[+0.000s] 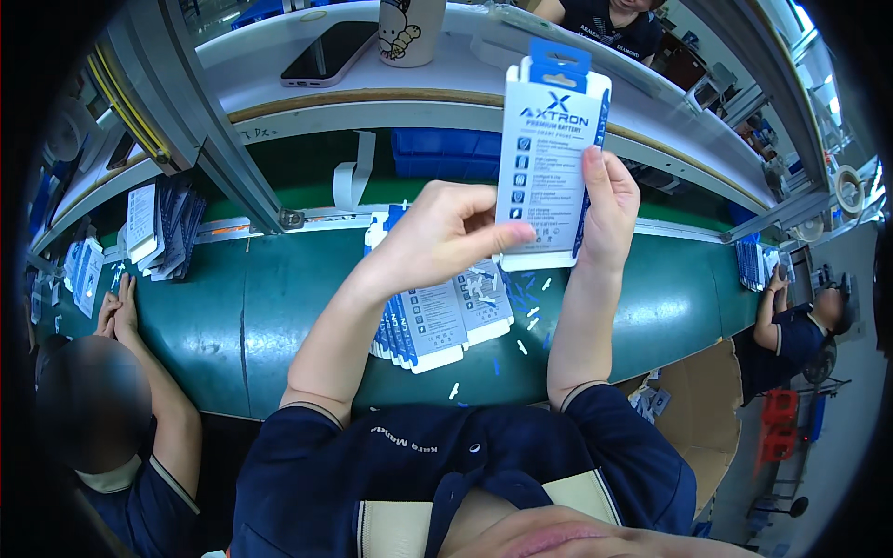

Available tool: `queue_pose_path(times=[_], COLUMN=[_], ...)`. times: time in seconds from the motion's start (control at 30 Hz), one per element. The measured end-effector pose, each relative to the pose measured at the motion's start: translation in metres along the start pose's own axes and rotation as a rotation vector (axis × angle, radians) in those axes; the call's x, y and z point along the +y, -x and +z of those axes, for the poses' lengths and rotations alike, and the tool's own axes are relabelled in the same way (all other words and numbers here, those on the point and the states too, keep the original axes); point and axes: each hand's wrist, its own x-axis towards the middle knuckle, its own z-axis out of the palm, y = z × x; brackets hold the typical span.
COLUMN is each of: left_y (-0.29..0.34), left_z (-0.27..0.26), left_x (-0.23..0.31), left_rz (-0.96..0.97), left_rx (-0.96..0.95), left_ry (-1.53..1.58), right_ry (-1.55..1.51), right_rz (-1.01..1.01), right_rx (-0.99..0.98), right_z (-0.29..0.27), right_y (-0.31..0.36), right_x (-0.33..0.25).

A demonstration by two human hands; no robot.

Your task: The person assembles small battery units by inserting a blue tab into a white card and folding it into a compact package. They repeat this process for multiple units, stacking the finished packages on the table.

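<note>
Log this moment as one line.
white-and-blue carton: held up | left hand: pinching lower left edge | right hand: holding right edge | green table: carton pile

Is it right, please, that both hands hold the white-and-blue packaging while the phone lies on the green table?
No: the phone lies on the white shelf, as the head view shows; the left hand and right hand do hold the packaging.

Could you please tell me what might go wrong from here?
The held packaging is gripped near its lower left by the left hand and along its right side by the right hand; a hard squeeze might crease it. Small scraps lie on and beside the fanned cartons and could cling to them. The cup on the shelf might tip if bumped.
</note>
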Motion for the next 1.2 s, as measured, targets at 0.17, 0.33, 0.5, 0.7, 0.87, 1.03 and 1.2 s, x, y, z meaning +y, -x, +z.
queue_pose_path(times=[0.17,0.33,0.5,0.7,0.87,1.03,1.2], left_y=[-0.002,-0.003,-0.001,-0.001,0.001,0.001,-0.002], left_z=[-0.015,-0.016,-0.016,-0.017,-0.014,-0.01,-0.006], left_x=[0.003,-0.005,-0.003,-0.004,-0.006,-0.006,-0.005], left_rz=[-0.108,0.12,0.157,0.131,0.112,0.071,0.09], left_rx=[-0.077,0.112,0.294,0.325,0.316,0.317,0.37], left_ry=[-0.119,-0.063,0.114,0.259,0.337,0.53,0.425], right_ry=[0.025,0.08,0.135,0.181,0.184,0.239,0.374], right_rz=[-0.082,0.046,0.305,0.227,0.288,0.309,0.128], right_rx=[0.011,-0.159,-0.389,-0.484,-0.568,-0.554,-0.407], right_z=[0.008,0.017,0.009,0.016,0.014,0.012,0.018], right_y=[0.004,0.007,0.008,0.012,0.009,0.003,0.001], right_x=[0.003,-0.001,0.003,0.0,0.004,0.017,0.02])
